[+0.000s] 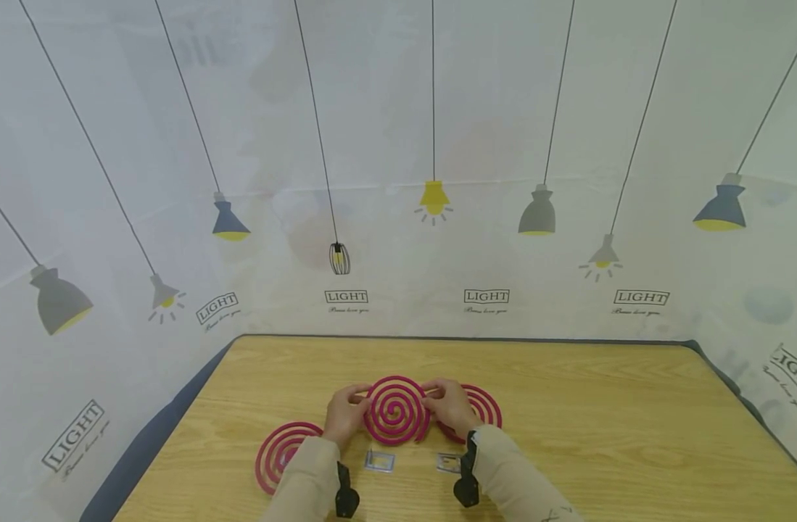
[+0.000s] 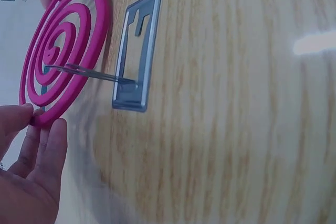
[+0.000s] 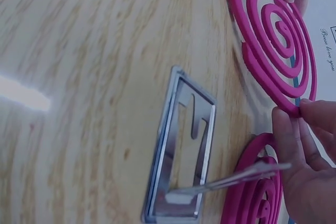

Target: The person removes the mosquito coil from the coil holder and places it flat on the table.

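Observation:
A magenta mosquito coil (image 1: 394, 411) is held between my two hands, its spiral face toward the head camera. My left hand (image 1: 346, 415) pinches its left rim between thumb and fingers, and my right hand (image 1: 452, 407) pinches the opposite rim. Both wrist views show thumbs on one face and fingertips behind. Just nearer to me lie two small metal coil stands, the left stand (image 2: 130, 98) and the right stand (image 3: 184, 211), each a flat frame with a raised prong. The left stand's prong overlaps the held coil in the left wrist view.
Another magenta coil (image 1: 262, 457) lies at the left, partly covered by the left sleeve. A third coil (image 1: 496, 409) sits behind the right hand, partly hidden. The wooden table (image 1: 568, 391) ends at a wall covering (image 1: 398, 319) printed with lamps.

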A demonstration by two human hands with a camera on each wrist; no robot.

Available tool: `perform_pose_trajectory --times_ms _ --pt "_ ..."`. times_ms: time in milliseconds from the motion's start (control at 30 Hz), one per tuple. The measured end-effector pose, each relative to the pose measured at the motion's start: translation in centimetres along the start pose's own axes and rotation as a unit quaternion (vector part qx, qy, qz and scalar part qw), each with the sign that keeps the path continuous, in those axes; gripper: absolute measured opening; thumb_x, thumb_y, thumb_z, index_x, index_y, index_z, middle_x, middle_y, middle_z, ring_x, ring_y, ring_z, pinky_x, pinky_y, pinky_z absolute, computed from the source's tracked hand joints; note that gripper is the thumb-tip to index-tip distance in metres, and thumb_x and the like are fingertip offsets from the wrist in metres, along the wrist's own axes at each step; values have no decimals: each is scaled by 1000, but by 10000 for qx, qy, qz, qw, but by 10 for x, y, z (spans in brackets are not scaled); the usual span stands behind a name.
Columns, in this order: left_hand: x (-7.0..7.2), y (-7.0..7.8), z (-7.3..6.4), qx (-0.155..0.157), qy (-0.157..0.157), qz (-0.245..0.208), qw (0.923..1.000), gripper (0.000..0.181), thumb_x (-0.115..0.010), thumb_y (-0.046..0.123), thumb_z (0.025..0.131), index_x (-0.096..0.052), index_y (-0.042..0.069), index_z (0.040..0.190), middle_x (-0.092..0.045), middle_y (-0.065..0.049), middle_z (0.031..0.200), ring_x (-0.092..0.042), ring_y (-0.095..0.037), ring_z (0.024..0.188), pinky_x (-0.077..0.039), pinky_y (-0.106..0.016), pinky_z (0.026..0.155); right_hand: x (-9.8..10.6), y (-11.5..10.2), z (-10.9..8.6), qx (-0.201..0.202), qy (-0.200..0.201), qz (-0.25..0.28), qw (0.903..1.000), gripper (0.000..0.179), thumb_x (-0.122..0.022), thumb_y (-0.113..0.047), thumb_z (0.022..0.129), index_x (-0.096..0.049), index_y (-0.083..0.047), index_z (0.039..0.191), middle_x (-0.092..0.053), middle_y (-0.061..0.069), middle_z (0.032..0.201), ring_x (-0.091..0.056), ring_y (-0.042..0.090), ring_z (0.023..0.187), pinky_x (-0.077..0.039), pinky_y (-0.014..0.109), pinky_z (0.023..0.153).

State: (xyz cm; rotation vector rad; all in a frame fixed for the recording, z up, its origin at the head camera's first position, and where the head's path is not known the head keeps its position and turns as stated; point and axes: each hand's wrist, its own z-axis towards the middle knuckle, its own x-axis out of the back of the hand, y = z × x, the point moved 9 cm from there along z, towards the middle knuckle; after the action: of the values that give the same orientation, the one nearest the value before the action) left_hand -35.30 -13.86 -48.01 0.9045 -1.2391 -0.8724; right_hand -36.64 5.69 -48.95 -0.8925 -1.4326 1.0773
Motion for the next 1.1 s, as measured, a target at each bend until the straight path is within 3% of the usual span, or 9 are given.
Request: perform_pose_trajectory --times_ms 133,333,667,1100 --pt "-2 -4 -1 210 -56 -189 9996 28 -57 -3 78 -60 -7 106 -59 -14 77 -58 -17 58 -51 -28 47 0 2 0 -29 -8 -29 10000 23 -57 4 82 -57 5 105 -61 13 87 -59 17 67 -52 32 55" --pt "-2 -9 0 368 -20 -119 9992 28 -57 -4 78 -60 -6 106 -59 -12 76 -56 -14 57 -51 -26 46 -1 0 -2 53 6 -113 9999 23 -57 6 81 -57 7 104 -61 16 88 -60 21 69 -52 32 57" --pt "-4 -14 1 472 -29 -138 9988 30 -56 -7 76 -60 -6 106 -59 -13 76 -55 -13 55 -51 -26 46 2 -1 -2 19 126 -367 9992 23 -58 6 80 -59 5 103 -59 13 88 -57 18 72 -51 29 60" --pt "-5 -12 -3 564 -96 -19 9984 29 -57 -7 77 -59 -8 106 -58 -14 79 -57 -15 59 -52 -27 48 6 -4 -1 377 309 -1001 9938 20 -62 2 78 -64 3 97 -63 12 88 -59 23 81 -50 33 69"
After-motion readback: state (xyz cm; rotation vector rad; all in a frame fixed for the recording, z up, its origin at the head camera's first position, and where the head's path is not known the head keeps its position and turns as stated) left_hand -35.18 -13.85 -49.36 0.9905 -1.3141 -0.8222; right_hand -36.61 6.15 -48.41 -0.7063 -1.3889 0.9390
